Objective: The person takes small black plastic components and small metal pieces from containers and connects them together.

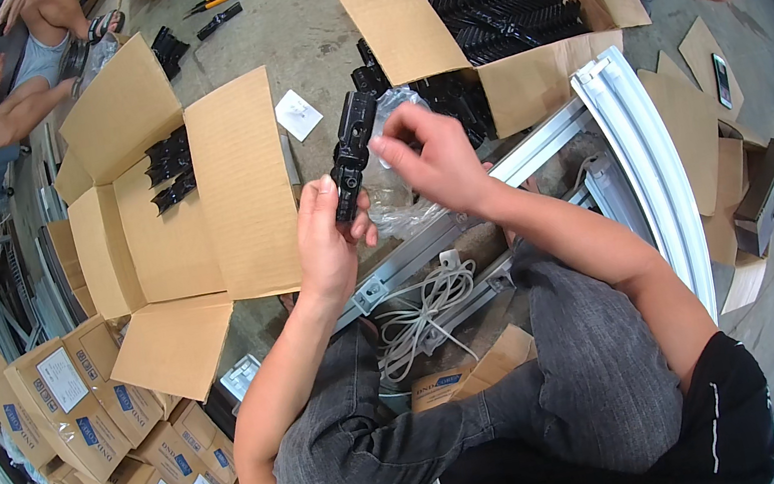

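Note:
My left hand (325,236) grips the lower end of a long black plastic fitting (353,141) with ridges and small holes, held upright at a slant. Close to its right side is my right hand (434,151), with thumb and fingertips pinched together. Whatever those fingertips hold, if anything, is too small or hidden. Behind the hands lies a crumpled clear plastic bag (400,218). More black fittings (454,102) lie on the floor beyond my right hand, partly covered by it.
An open carton (170,246) on the left holds a few black parts. Another carton (540,86), far right, is filled with them. White metal rails (644,171) and a coiled white cable (428,311) lie near my legs. Stacked boxes (152,451) stand lower left; other people sit at the far corners.

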{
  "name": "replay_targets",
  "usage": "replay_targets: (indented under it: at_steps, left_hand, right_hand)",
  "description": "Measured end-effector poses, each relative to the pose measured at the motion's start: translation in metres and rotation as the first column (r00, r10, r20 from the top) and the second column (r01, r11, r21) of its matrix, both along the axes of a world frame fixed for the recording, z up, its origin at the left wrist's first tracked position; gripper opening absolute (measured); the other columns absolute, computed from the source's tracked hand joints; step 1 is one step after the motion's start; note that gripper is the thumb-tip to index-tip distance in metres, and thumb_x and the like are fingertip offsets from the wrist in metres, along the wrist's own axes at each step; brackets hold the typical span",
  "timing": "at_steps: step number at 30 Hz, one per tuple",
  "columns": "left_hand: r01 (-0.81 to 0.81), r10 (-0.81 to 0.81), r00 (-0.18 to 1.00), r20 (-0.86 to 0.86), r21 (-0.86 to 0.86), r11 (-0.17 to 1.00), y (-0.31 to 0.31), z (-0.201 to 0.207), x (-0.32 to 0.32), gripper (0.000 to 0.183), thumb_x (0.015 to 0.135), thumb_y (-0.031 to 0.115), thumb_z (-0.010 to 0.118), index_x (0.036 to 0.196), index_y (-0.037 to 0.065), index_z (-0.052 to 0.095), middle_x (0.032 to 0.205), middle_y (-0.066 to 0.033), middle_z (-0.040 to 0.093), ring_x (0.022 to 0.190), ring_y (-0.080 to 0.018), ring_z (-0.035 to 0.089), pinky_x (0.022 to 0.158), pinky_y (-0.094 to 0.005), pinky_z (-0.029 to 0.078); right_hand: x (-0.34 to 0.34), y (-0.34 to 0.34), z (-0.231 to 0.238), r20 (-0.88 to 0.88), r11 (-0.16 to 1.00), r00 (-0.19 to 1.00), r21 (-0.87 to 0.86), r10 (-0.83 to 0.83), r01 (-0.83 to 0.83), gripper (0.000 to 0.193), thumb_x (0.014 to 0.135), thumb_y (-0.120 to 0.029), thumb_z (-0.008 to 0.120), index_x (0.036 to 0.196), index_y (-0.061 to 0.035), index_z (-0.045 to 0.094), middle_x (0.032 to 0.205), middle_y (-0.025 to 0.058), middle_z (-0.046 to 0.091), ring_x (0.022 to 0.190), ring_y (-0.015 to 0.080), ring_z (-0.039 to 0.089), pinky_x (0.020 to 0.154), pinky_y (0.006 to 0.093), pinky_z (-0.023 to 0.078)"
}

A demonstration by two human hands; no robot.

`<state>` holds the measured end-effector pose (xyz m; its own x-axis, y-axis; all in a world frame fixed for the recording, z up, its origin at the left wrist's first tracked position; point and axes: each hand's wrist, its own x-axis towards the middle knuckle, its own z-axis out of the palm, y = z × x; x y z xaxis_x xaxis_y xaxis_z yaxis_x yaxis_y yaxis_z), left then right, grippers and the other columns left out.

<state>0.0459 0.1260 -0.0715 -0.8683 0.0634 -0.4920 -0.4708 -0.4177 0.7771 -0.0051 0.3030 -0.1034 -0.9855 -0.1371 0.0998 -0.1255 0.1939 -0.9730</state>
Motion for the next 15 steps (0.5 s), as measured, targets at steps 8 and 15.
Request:
replay_targets:
  at_steps: [8,15]
  left_hand:
    - [0.181,-0.292,0.949,0.117,0.555,0.812,-0.014,-0.002,0.0,0.042,0.108,0.038,0.034,0.124,0.004,0.051,0.085,-0.0069,0.059,0.057,-0.0105,0.046,0.055,-0.0315,0.049]
    - [0.344,-0.377,0.923,0.077,0.27,0.899,-0.007,-0.001,0.001,0.046,0.108,0.036,0.036,0.128,-0.002,0.053,0.109,-0.0177,0.068,0.092,-0.0273,0.067,0.089,-0.0413,0.053]
  right_hand:
    - [-0.018,0.028,-0.002,0.354,0.604,0.748,-0.793,0.561,-0.078,0.037,0.094,-0.022,0.069,0.124,-0.0047,0.058,0.082,-0.0045,0.058,0.055,-0.0021,0.039,0.046,0.0151,0.027]
    - [-0.017,0.029,-0.004,0.366,0.673,0.78,-0.733,0.509,-0.095,0.028,0.092,-0.023,0.072,0.112,-0.0033,0.065,0.086,-0.0041,0.062,0.06,-0.0002,0.047,0.051,0.0157,0.036]
